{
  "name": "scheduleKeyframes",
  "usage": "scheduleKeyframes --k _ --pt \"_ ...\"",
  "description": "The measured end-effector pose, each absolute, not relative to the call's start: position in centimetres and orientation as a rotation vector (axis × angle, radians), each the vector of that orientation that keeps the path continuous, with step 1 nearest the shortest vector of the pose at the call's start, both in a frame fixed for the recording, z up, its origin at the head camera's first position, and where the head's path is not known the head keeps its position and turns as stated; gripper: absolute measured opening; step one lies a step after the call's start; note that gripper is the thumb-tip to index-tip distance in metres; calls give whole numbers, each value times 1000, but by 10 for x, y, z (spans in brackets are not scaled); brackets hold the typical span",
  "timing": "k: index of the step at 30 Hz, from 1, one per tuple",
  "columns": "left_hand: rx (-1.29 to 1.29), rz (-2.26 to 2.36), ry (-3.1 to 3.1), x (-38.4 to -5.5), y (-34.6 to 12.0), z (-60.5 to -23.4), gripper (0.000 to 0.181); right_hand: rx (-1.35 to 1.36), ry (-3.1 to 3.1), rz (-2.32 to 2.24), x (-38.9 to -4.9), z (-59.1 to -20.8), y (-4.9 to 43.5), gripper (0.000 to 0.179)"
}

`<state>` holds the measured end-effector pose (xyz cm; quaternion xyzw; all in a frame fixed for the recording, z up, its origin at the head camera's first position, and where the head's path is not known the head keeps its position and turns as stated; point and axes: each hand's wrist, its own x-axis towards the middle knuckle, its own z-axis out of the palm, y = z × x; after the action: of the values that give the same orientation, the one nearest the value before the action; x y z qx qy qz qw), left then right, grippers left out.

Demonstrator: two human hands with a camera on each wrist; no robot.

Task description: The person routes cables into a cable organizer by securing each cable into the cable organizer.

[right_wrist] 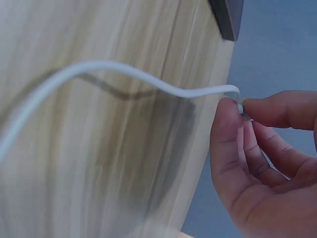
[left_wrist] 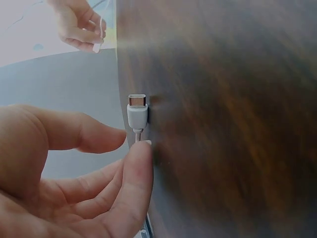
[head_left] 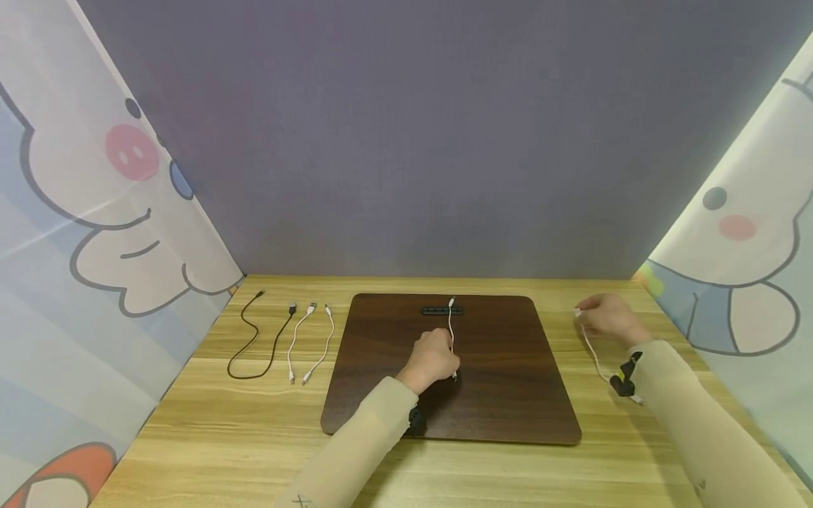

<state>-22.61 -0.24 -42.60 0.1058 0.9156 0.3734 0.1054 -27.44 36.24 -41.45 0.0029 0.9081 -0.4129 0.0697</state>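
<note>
A short white charging cable (head_left: pixel 452 331) lies lengthwise on a dark brown wood-grain board (head_left: pixel 508 374), its far end across a small dark slotted strip (head_left: pixel 432 310). At its near end is my left hand (head_left: pixel 433 356). The left wrist view shows a USB-C plug (left_wrist: pixel 137 116) just beyond the fingertips, with a gap between thumb and forefinger; the forefinger is at the cord. To the right of the board, my right hand (head_left: pixel 610 317) pinches one end of another white charging cable (right_wrist: pixel 124 72) between thumb and forefinger. That cable's cord trails down toward the wrist.
Left of the board, a black USB cable (head_left: pixel 255 331) and two short white cables, one USB cable (head_left: pixel 294 339) and another (head_left: pixel 330 335), lie on the wooden table (head_left: pixel 209 451). A grey panel (head_left: pixel 432 141) stands behind, with printed cloth at both sides.
</note>
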Motion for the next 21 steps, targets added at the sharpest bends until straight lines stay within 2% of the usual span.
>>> scheduleKeyframes --k 5,10,21 --pt "316 1109 2723 -225 -2 -425 7 -25 2728 -1292 -270 -409 353 43" --pt "341 1130 2736 -224 -2 -425 23 -73 2691 -1345 -267 -405 343 41" --pt "387 1203 2757 -222 2 -424 22 -89 2696 -1393 -260 -391 316 40"
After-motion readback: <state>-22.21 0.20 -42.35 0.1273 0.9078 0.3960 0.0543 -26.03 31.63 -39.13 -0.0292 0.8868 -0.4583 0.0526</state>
